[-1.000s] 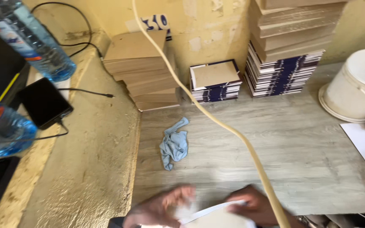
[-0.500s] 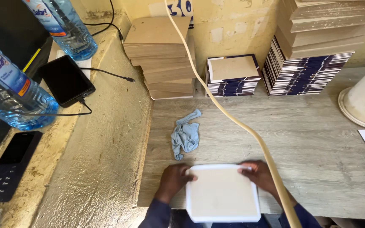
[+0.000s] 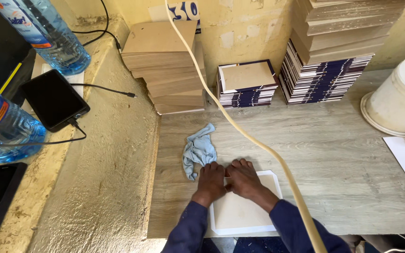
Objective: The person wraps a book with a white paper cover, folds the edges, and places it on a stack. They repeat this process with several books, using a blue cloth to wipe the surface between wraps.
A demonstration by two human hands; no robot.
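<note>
Low in the frame, left hand (image 3: pixel 212 182) and right hand (image 3: pixel 245 180) are pressing flat, grips uncurled, on a white-edged board (image 3: pixel 240 215) beside a blue cloth (image 3: pixel 198 150).

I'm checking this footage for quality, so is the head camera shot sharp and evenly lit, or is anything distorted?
Head view: sharp, soft even daylight, no harsh glare; both hands, left hand and right hand, on the white board are crisp; wide-angle lens bends the edges, stretching the water bottles.

Bare wooden tabletop (image 3: pixel 343 159) lies open to the right of the hands, while a crumpled blue cloth (image 3: pixel 198 151) sits just beside the left hand (image 3: pixel 210 182), a pale hose (image 3: pixel 254 140) crosses diagonally overhead, and stacked boards (image 3: pixel 169 70) line the back wall.
</note>
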